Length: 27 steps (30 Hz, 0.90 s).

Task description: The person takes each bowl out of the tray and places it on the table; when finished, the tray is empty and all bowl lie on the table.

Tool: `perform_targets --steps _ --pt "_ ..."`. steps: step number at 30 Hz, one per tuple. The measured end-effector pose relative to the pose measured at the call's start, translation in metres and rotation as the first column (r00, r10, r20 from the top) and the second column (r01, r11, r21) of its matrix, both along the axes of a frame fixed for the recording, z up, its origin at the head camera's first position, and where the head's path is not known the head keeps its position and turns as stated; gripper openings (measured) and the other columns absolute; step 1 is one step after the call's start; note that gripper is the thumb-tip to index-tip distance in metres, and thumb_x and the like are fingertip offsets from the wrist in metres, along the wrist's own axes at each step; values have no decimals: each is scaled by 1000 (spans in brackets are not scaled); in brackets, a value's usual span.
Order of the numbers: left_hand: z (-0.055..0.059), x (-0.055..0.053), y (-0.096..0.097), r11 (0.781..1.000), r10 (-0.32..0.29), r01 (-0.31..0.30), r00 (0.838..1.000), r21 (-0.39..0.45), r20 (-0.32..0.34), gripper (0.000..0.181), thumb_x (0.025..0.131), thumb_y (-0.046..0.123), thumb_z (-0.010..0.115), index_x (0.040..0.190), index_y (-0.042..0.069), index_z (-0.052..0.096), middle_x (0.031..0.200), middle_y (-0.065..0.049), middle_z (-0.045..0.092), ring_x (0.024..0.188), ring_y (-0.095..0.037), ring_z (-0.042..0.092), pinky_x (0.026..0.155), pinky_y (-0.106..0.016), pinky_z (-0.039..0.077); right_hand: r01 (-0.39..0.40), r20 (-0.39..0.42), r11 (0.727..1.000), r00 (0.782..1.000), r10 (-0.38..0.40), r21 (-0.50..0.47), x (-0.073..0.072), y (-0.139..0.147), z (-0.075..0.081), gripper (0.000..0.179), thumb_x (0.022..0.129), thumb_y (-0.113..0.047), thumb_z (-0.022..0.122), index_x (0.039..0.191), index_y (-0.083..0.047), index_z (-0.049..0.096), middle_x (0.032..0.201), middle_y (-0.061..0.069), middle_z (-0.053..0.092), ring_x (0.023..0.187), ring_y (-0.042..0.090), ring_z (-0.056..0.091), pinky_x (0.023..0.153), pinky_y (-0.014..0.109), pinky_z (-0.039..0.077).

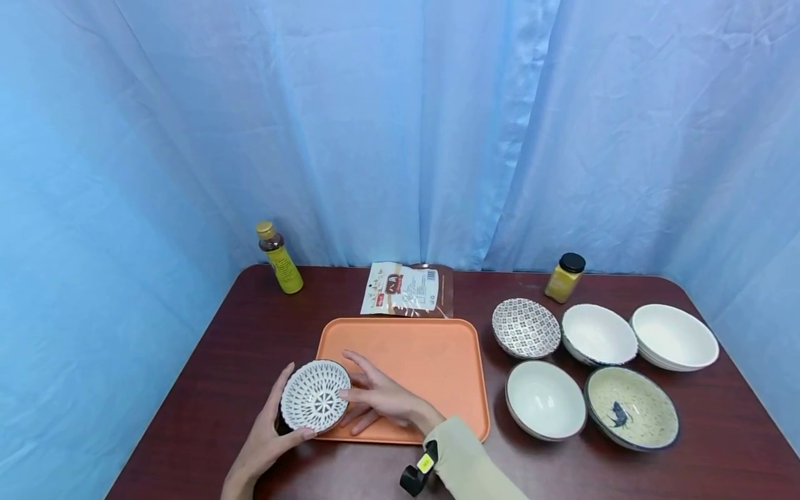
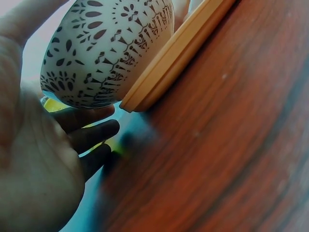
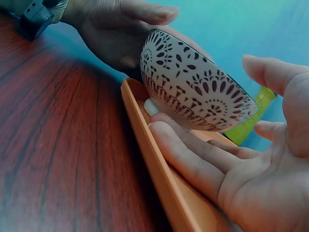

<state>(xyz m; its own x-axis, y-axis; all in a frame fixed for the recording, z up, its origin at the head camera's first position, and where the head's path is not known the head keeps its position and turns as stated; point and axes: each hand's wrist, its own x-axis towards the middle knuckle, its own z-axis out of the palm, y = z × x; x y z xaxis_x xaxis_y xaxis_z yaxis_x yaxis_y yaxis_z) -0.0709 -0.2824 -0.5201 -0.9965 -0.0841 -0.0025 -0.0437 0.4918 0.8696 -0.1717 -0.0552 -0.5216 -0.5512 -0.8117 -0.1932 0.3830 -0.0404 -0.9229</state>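
Observation:
A small patterned bowl (image 1: 315,396), white with dark leaf-like marks, is held tilted over the near left corner of the orange tray (image 1: 431,368). My left hand (image 1: 265,430) grips its left side, thumb near the close rim and fingers along the far side. My right hand (image 1: 381,399) reaches in from the right, its fingers spread. In the right wrist view, two right fingers (image 3: 186,150) extend low beneath the bowl (image 3: 188,87), by its foot, and the thumb stands apart from the rim. The left wrist view shows the bowl's outer wall (image 2: 106,53) close to the tray edge (image 2: 169,63).
Several bowls stand at right: a patterned one (image 1: 526,328), white ones (image 1: 600,335), a plain pale one (image 1: 546,401) and a speckled one (image 1: 632,408). Behind the tray lie a food packet (image 1: 403,290), a green-labelled bottle (image 1: 281,260) and a black-lidded jar (image 1: 565,278).

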Motion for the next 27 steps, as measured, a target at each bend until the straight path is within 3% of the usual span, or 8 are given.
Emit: perform_targets --steps 7,14,20,27 --pt "-2 0 -1 999 -18 19 999 36 -32 111 75 15 83 162 30 15 166 -13 25 131 22 26 100 -2 21 -8 -2 1000 1000 8 -26 1 -8 0 76 102 -17 56 162 -30 12 162 18 31 88 29 74 69 44 61" --pt "-3 -2 -1 997 -28 31 998 69 -48 110 75 12 82 162 23 16 166 -15 24 130 23 27 99 1 20 15 6 997 1000 -15 -71 2 -10 -1 72 101 -8 54 161 -27 20 159 17 38 82 21 73 68 40 62" --pt "-6 -3 -2 990 -57 70 992 119 -108 104 81 7 77 162 27 15 158 -24 37 130 18 36 102 -2 26 68 9 995 998 -67 -72 3 0 -1 71 98 -4 55 160 -22 25 153 24 44 77 20 72 68 35 61" --pt "-6 -4 0 995 -49 62 985 75 -167 92 88 9 73 160 30 19 154 -21 43 133 18 34 103 -1 24 146 -2 987 989 -146 -68 3 23 3 71 97 -4 54 160 -20 25 153 25 44 76 21 73 71 38 62"
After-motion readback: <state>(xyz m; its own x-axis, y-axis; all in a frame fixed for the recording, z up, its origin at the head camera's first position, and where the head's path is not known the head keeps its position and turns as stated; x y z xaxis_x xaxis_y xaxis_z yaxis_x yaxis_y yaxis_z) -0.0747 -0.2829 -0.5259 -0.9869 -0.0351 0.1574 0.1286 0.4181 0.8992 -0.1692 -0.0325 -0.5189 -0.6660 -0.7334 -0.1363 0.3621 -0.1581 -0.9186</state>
